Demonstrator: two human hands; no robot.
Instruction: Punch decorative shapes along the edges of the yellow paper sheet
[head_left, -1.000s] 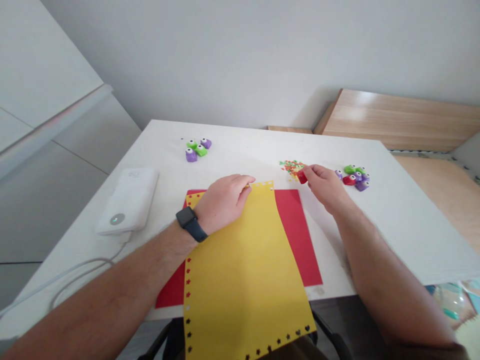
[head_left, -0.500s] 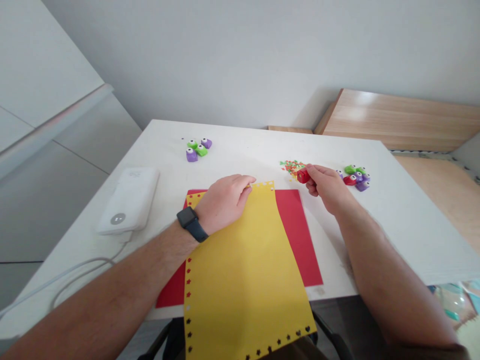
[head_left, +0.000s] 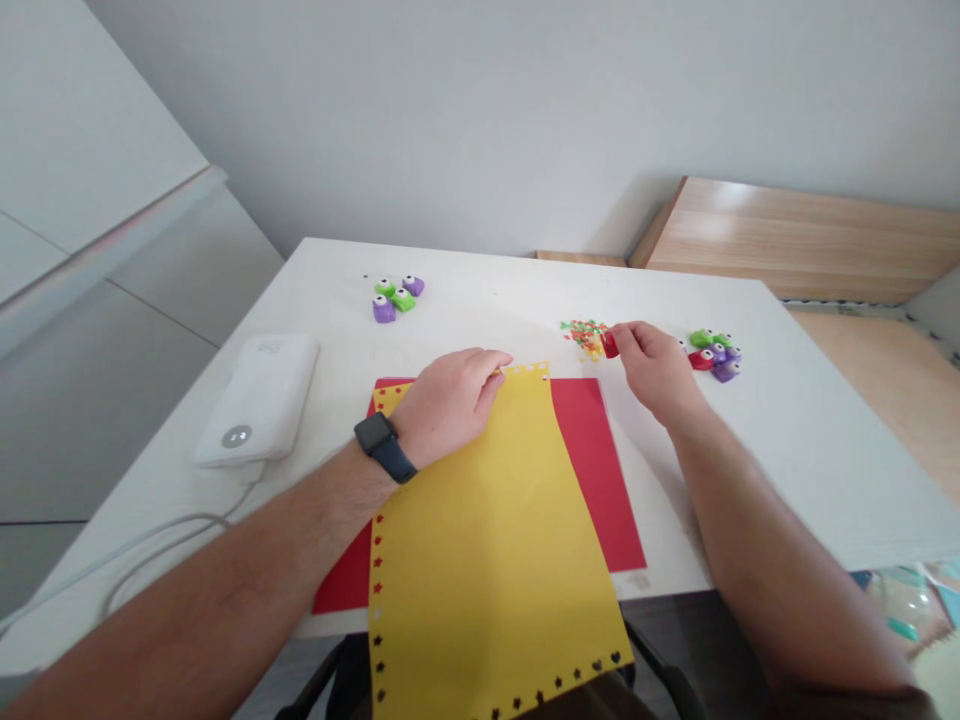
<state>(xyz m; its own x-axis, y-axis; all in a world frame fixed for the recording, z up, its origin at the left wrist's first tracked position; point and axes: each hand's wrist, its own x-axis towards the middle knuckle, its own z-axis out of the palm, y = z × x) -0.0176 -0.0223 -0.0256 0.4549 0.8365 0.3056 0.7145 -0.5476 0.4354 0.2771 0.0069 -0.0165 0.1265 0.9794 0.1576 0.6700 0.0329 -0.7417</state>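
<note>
White table (head_left: 465, 325) in front of a grey wall (head_left: 480, 120), and on it we have one yellow sheet (head_left: 495, 530) over one red sheet (head_left: 600, 490), four punches (head_left: 403, 299) far left, two green, two purple, plus a part-hidden right-hand cluster (head_left: 702, 359): one red, two green, several purple. Left hand (head_left: 454, 405) pinches the yellow sheet's far edge, while the right hand (head_left: 651, 370) has a red punch (head_left: 609, 346) pinched at its fingertips, just beside the confetti (head_left: 585, 335), beyond the sheet's corner.

Left fingers (head_left: 493, 359) pinching sheet (head_left: 502, 530) (yellow), right fingers (head_left: 628, 340) holding red punch (head_left: 609, 346)
</note>
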